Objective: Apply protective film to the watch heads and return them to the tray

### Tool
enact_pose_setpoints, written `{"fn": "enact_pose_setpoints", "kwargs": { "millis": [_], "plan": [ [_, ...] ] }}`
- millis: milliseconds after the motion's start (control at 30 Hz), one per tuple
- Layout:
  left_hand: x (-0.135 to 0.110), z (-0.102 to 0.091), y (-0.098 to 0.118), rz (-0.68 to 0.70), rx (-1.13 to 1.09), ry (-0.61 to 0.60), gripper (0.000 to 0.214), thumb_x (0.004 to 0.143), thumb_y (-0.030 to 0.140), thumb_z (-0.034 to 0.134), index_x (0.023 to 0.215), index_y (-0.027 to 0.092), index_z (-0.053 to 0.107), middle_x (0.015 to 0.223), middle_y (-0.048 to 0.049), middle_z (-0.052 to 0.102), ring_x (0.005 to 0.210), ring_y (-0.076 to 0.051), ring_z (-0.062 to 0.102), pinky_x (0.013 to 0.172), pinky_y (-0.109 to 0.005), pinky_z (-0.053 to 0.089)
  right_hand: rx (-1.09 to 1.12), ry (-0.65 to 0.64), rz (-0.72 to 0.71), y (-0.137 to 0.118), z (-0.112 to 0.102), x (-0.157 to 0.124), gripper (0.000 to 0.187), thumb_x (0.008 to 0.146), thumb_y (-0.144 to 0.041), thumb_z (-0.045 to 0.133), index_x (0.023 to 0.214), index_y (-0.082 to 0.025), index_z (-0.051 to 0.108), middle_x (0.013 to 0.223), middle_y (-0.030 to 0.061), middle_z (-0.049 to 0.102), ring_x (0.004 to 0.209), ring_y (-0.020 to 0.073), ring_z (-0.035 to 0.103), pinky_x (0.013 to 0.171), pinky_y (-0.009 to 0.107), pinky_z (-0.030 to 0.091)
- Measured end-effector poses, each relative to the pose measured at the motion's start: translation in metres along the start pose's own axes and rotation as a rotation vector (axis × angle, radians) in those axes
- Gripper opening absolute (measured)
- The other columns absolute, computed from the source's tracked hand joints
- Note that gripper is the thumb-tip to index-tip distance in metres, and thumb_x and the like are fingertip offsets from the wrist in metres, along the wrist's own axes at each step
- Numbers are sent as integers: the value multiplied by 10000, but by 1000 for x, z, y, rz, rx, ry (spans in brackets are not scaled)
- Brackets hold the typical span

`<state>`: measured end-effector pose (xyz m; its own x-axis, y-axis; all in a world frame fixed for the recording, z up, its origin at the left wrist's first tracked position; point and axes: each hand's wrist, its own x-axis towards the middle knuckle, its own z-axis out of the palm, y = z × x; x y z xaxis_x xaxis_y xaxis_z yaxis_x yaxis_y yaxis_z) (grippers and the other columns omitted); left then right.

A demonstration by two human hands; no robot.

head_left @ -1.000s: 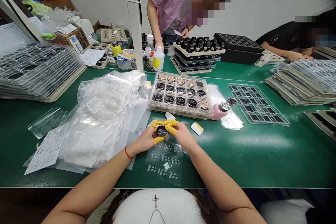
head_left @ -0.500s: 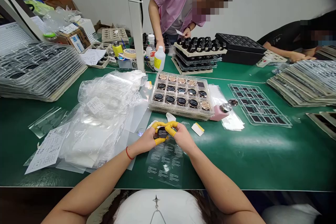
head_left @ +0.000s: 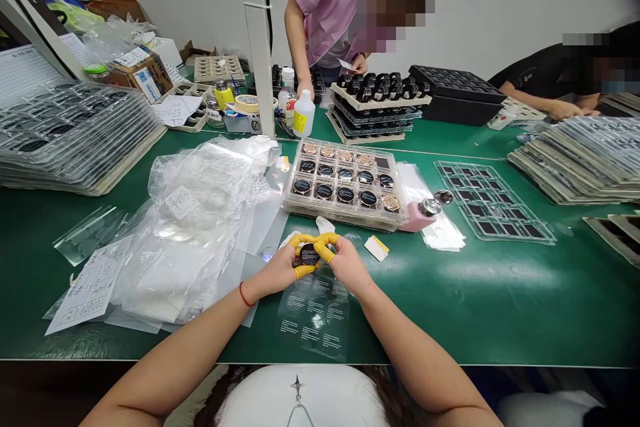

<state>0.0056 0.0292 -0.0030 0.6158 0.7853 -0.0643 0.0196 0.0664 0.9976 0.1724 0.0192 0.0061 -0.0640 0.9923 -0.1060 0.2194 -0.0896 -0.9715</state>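
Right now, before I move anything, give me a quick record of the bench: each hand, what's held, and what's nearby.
Left hand: pinches a round black disc, wearing yellow finger covers
Right hand: pinches the same disc from the other side
Under the hands: clear printed sheet
Ahead: plastic tray of black and gold discs
Right of tray: pink bottle
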Motion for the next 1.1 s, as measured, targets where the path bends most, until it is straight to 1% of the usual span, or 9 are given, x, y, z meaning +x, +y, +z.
{"fn": "enact_pose_setpoints", "kwargs": {
  "millis": [267, 433, 567, 767, 933, 1100],
  "plan": [
    [0, -1, -5, -17, -5, -8, 431, 803, 244, 626, 1185, 241, 426, 1104, -50, 573, 941, -186, 617, 867, -369, 497, 1, 14, 31, -1, 0, 0, 189, 728, -368, 605, 731, -179, 614, 856, 44, 653, 830, 193, 572, 792, 337, 441],
    [0, -1, -3, -14, -11, -12, 422, 804, 248, 624, 1181, 233, 435, 1109, -55, 570, 962, -189, 613, 871, -349, 493, 78, -11, 40, -1, 0, 0, 204, 724, -382, 618, 748, -180, 632, 832, 38, 651, 827, 185, 570, 798, 328, 442],
    [0, 1, 0, -1, -8, 6, 414, 798, 244, 630, 1173, 235, 454, 1096, -47, 570, 929, -172, 612, 847, -323, 498, 129, -17, 71, -1, 0, 0, 220, 710, -398, 634, 723, -178, 627, 827, 39, 649, 810, 182, 566, 778, 325, 444],
    [0, 1, -2, -3, -32, 11, 461, 785, 242, 640, 1203, 236, 448, 1099, -53, 574, 946, -188, 615, 846, -331, 500, 57, -2, 34, -1, 1, 0, 216, 725, -388, 619, 765, -178, 650, 833, 40, 658, 820, 188, 571, 786, 329, 445],
    [-1, -1, -4, -13, -16, 1, 424, 789, 239, 633, 1170, 224, 448, 1069, -56, 587, 933, -194, 620, 843, -343, 499, 30, 16, 37, 0, 1, 0, 203, 724, -369, 615, 776, -176, 651, 846, 43, 663, 831, 190, 577, 796, 326, 440],
    [-1, -1, -4, -15, -13, 3, 418, 789, 237, 632, 1164, 231, 447, 1071, -53, 585, 923, -189, 619, 847, -352, 497, -9, 29, 28, -1, 1, 0, 182, 721, -361, 609, 742, -182, 632, 853, 43, 660, 842, 195, 577, 807, 335, 437]
  ]
}}
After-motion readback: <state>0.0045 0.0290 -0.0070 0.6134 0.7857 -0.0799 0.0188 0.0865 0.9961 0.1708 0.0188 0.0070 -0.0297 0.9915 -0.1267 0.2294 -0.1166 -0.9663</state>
